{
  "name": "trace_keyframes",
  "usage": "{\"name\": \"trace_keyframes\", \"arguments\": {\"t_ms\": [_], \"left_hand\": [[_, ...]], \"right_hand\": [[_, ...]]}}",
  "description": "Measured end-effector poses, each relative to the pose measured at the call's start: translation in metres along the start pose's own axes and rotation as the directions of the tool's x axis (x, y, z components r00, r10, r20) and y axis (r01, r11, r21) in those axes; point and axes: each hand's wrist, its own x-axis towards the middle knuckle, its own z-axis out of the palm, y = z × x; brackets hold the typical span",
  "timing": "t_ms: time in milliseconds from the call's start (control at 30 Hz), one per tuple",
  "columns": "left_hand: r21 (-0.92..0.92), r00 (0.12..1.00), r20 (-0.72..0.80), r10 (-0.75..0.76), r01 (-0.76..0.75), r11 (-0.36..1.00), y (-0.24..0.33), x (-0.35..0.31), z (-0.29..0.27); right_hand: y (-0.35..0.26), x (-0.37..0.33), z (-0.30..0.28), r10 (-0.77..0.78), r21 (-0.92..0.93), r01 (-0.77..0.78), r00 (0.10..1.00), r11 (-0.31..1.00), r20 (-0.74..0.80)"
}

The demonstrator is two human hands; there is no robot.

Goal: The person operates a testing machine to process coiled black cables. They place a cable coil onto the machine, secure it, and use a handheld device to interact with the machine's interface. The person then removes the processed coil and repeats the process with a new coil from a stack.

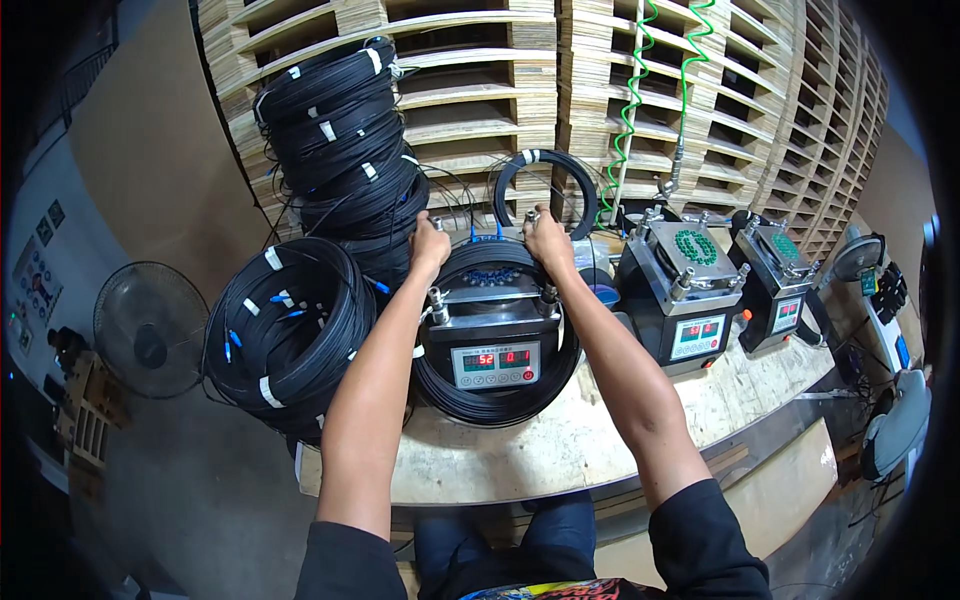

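Both my arms reach forward over a black polishing machine with a lit digital panel and a metal top plate. My left hand is closed on a metal corner knob at the machine's far left. At the far right corner, my right hand is closed on a matching knob. Two more metal knobs, a near left one and a near right one, stand free of my hands. A coil of black cable loops around the machine, and blue connectors show behind the plate.
Tall stacked black cable coils and another large coil stand left. Two similar machines, a nearer one and a farther one, sit right on the wooden table. Wooden pallets rise behind; green coiled hoses hang there.
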Motion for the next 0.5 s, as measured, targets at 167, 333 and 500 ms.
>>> {"name": "trace_keyframes", "arguments": {"t_ms": [167, 333, 500], "left_hand": [[0.003, 0.999, -0.037, -0.021, 0.021, 1.000, -0.018, 0.014, 0.003], [0.222, 0.970, -0.199, 0.140, -0.095, 0.970, -0.013, 0.005, 0.011], [-0.001, 0.982, -0.068, 0.176, -0.177, 0.984, -0.011, 0.002, 0.005]], "right_hand": [[0.010, 0.010, 0.011, -0.120, 0.146, 0.126, 0.992, 0.981, -0.045], [0.021, 0.017, 0.018, -0.175, 0.217, 0.200, 0.976, 0.956, -0.129], [0.021, 0.010, 0.014, -0.213, 0.224, 0.253, 0.959, 0.941, -0.189]]}}
